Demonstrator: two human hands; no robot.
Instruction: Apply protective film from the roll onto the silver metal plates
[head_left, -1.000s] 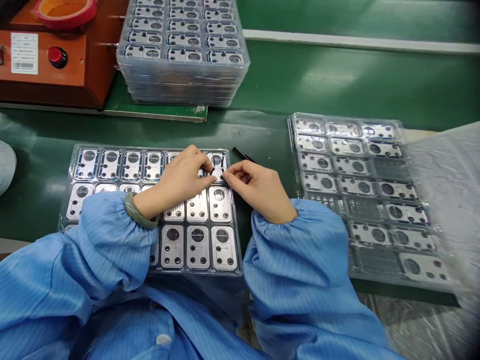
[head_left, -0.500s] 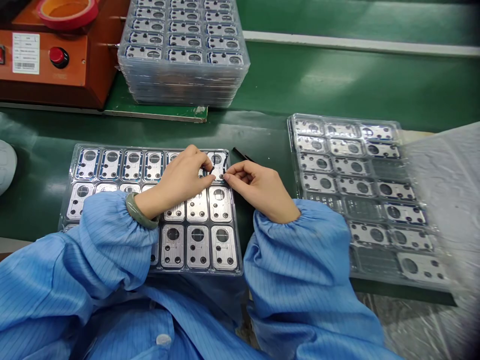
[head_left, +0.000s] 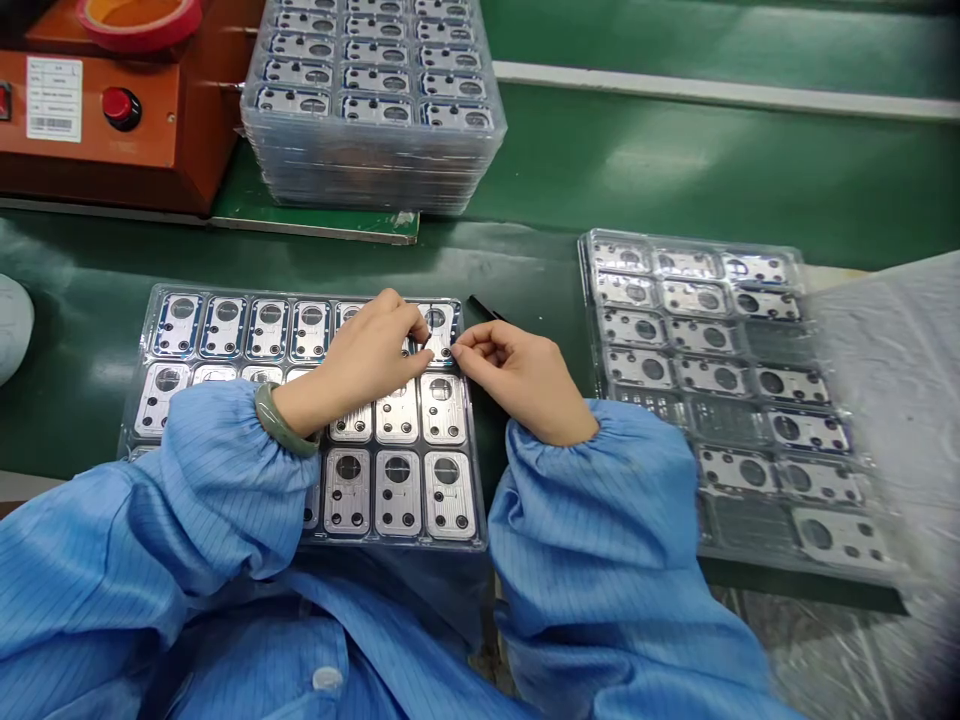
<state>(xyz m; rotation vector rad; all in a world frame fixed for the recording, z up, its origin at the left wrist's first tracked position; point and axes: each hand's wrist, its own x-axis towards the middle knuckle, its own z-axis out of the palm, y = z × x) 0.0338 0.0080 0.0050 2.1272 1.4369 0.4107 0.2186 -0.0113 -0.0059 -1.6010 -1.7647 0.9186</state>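
Note:
A clear plastic tray (head_left: 480,540) lies in front of me, with silvery metal plates with round holes in its pockets. At its top-right pocket, both my hands meet over one plate (head_left: 442,325). My left hand (head_left: 375,345) rests over the top row, its index finger and thumb curled but apart at the plate's left side; a small dark spot shows between them, possibly a hole. On the right edge of that plate, the thumb and index finger of my right hand (head_left: 525,375) are pinched together. Whatever they hold is too small to make out.
A black stick-like tool (head_left: 484,307) lies behind my right hand. To the right stands another tray of plates (head_left: 701,375), partly under a translucent sheet (head_left: 900,380). Farther back are a tall stack of filled trays (head_left: 375,150) and an orange machine (head_left: 150,120) bearing a tape roll (head_left: 139,35).
Both hands stay at the same plate. The left index finger and thumb sit slightly differently, and the thin dark piece seen near them earlier is less distinct. The view has shifted a little.

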